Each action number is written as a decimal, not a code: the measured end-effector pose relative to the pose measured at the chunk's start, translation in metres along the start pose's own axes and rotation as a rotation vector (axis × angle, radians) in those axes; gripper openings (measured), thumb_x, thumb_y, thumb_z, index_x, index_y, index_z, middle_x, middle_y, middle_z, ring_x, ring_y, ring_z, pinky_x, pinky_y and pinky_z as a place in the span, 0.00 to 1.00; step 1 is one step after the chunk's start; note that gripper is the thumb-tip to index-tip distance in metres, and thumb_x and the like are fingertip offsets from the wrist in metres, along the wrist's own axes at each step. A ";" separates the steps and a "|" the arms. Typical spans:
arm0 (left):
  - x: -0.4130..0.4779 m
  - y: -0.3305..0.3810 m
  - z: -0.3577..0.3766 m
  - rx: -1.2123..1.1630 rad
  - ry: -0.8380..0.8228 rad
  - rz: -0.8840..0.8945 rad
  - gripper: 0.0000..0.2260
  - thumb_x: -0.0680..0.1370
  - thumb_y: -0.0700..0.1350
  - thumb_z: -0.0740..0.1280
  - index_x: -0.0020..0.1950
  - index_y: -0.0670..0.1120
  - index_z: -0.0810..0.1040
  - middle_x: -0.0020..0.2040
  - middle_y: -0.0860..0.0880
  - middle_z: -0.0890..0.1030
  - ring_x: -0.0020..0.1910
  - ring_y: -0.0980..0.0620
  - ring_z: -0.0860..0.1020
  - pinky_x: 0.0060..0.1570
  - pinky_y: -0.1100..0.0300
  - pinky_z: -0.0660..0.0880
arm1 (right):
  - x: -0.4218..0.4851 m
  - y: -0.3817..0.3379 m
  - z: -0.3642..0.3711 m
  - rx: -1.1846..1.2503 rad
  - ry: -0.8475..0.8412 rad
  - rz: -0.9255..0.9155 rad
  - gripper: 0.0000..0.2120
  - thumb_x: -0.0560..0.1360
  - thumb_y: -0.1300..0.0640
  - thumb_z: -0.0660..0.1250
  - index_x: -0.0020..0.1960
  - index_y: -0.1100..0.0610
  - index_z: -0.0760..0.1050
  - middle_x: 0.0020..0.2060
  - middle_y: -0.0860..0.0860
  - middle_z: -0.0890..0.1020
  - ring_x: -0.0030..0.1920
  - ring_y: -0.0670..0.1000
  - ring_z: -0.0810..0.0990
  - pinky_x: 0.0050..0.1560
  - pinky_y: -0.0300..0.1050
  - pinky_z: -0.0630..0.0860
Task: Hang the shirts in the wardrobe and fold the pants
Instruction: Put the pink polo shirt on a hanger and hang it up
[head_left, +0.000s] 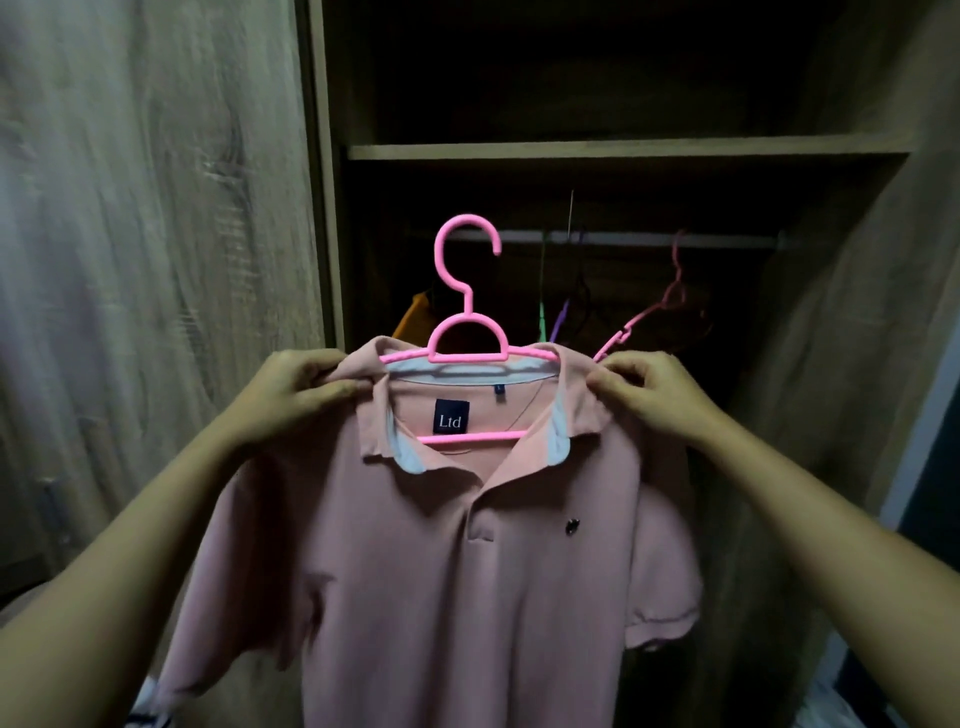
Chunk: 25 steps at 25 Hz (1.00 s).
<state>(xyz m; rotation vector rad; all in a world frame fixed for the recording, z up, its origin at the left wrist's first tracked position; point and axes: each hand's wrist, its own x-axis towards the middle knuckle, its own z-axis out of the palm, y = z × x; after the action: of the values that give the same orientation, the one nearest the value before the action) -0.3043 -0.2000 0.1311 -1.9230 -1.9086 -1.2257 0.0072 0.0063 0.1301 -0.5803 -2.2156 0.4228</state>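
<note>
Open before me stands a wood-grain wardrobe (623, 150), its pale rail (727, 240) carrying several coloured hangers (670, 301). My left hand (296, 395) pinches one shoulder of a salmon-pink cotton polo shirt (441, 571), fingers curled tight; my right hand (649, 389) pinches the other. It sits on a pink plastic hanger (467, 291), hook up before the rail.

A dark neck label (451, 416) inside the pink polo shirt (415, 571) reads "Ltd".

Pink polo shirt (415, 571), collar open, dark label inside the neck, draped on a pink plastic hanger (468, 304). Held upright by both shoulders, in front of the wardrobe rail (623, 238); hook not yet on it.
</note>
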 end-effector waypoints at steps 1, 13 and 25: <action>-0.001 -0.001 0.002 -0.010 -0.001 -0.013 0.22 0.67 0.63 0.63 0.43 0.44 0.81 0.34 0.41 0.77 0.32 0.60 0.69 0.33 0.60 0.67 | -0.001 -0.003 0.004 -0.083 0.098 -0.052 0.08 0.73 0.55 0.68 0.50 0.55 0.80 0.44 0.50 0.82 0.44 0.43 0.76 0.48 0.47 0.75; -0.008 0.013 0.008 0.321 0.124 -0.156 0.14 0.73 0.57 0.68 0.34 0.50 0.73 0.35 0.44 0.79 0.40 0.40 0.77 0.34 0.53 0.67 | 0.047 -0.141 0.125 1.070 -0.221 0.581 0.08 0.79 0.61 0.60 0.47 0.63 0.76 0.41 0.53 0.79 0.45 0.46 0.82 0.47 0.35 0.76; -0.001 0.002 0.037 0.144 -0.155 -0.287 0.14 0.74 0.45 0.68 0.59 0.48 0.77 0.56 0.46 0.81 0.57 0.47 0.77 0.46 0.61 0.69 | 0.060 -0.114 0.175 1.029 -0.010 0.610 0.11 0.75 0.65 0.65 0.35 0.57 0.70 0.32 0.54 0.77 0.37 0.51 0.78 0.50 0.50 0.76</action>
<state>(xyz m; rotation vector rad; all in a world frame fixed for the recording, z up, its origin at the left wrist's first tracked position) -0.2867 -0.1777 0.1078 -1.7629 -2.3476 -0.9953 -0.1925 -0.0763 0.1103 -0.6311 -1.4711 1.7202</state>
